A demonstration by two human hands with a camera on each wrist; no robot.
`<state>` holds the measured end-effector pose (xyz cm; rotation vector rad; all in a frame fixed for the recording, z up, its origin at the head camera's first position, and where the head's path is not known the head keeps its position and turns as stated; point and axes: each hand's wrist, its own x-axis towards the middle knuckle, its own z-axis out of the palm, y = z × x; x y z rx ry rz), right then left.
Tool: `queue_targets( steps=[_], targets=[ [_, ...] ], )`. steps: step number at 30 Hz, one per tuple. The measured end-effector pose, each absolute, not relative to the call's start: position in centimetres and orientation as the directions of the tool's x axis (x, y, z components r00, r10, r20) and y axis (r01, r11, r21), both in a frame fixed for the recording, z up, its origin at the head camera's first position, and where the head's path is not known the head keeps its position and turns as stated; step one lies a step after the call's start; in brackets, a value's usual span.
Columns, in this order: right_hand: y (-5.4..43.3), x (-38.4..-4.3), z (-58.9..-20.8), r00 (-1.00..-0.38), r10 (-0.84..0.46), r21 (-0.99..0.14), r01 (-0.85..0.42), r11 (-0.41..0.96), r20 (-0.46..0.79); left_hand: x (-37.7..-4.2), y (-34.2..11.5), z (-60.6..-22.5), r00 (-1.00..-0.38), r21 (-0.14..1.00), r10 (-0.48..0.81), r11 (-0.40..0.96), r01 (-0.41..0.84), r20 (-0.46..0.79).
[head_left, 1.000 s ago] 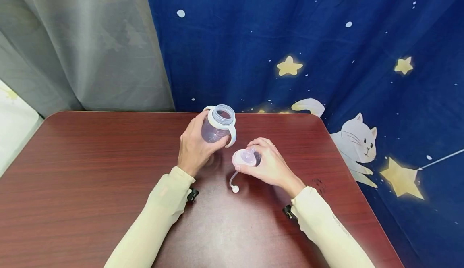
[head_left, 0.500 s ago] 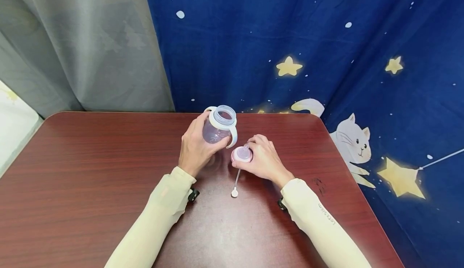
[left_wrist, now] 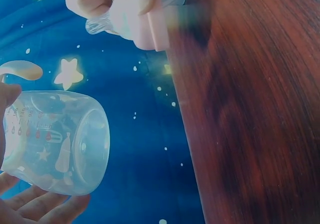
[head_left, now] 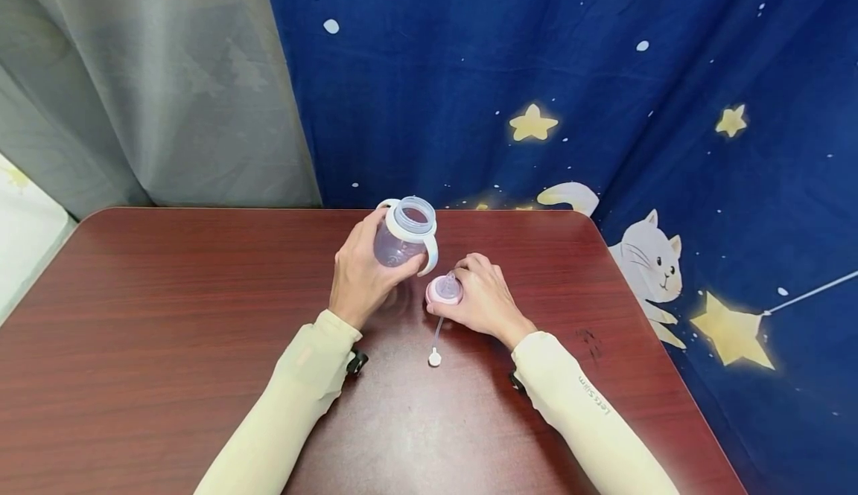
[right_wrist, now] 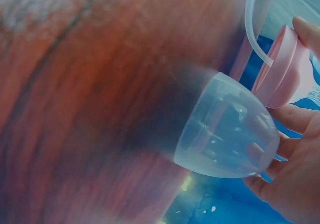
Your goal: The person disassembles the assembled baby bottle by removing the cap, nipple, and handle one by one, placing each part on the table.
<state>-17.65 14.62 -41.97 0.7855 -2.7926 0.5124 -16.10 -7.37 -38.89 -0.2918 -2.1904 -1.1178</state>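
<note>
My left hand (head_left: 365, 272) holds a clear baby bottle (head_left: 394, 249) with white side handles. Its open mouth points up, and printed marks show on its side in the left wrist view. To the right and nearer, my right hand (head_left: 488, 295) grips a pink collar (right_wrist: 281, 67) with a clear nipple (head_left: 445, 286). From the collar's underside hangs a thin straw (head_left: 439, 330), ending in a white weight (head_left: 435, 359). In the right wrist view a clear dome cap (right_wrist: 227, 129) sits by my lower fingers, rim toward the table; I cannot tell whether they hold it.
The reddish-brown wooden table (head_left: 201, 316) runs beneath both hands. Behind its far edge hang a grey curtain (head_left: 167, 93) and a blue star-patterned curtain (head_left: 429, 71). A dark smudge (head_left: 590, 342) marks the tabletop at right.
My right hand has shifted slightly left with the collar, turning it more upright, and the straw's weight has swung a little nearer. The left hand and bottle stay almost still.
</note>
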Motion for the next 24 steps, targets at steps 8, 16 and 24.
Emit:
queue_targets(
  steps=[8,16,24],
  targets=[
    [14.41,-17.95,-42.38,-0.850,-0.467,-0.241,-0.520,0.820,0.246,-16.10,-7.46,-38.96,-0.764,0.643,-0.096,0.611,0.461,0.639],
    [14.20,-18.00,-42.76,-0.852,-0.465,-0.213,-0.514,0.831,0.241,-16.10,-7.44,-39.02,-0.764,0.643,-0.090,0.607,0.466,0.638],
    [14.02,-18.00,-42.90,-0.851,-0.477,-0.169,-0.515,0.840,0.222,-16.17,-7.48,-39.19,-0.768,0.644,-0.082,0.606,0.467,0.635]
  ],
)
